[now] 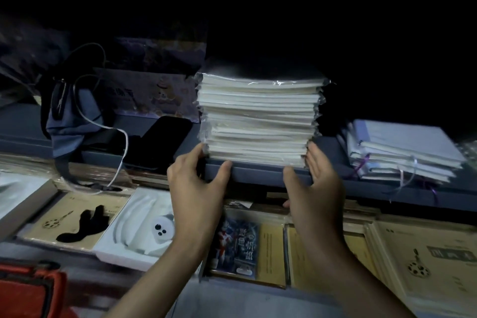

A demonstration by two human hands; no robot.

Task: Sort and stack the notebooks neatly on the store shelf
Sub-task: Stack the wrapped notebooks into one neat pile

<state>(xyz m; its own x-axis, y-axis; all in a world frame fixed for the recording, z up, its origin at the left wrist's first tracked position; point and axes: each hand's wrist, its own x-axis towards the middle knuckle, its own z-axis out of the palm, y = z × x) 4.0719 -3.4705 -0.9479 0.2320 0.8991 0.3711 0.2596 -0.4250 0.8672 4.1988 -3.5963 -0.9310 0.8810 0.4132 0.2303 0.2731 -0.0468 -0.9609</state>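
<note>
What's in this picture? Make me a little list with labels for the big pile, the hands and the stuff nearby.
big pile: stack of plastic-wrapped notebooks, standing on the shelf, edges a bit uneven
left hand: fingers against the stack's lower left side, thumb on the shelf edge
right hand: flat against the stack's lower right side
to the right: small pile, messier, with ribbons hanging out
to the left: phone and blue bag
below: flat books on a lower level
</note>
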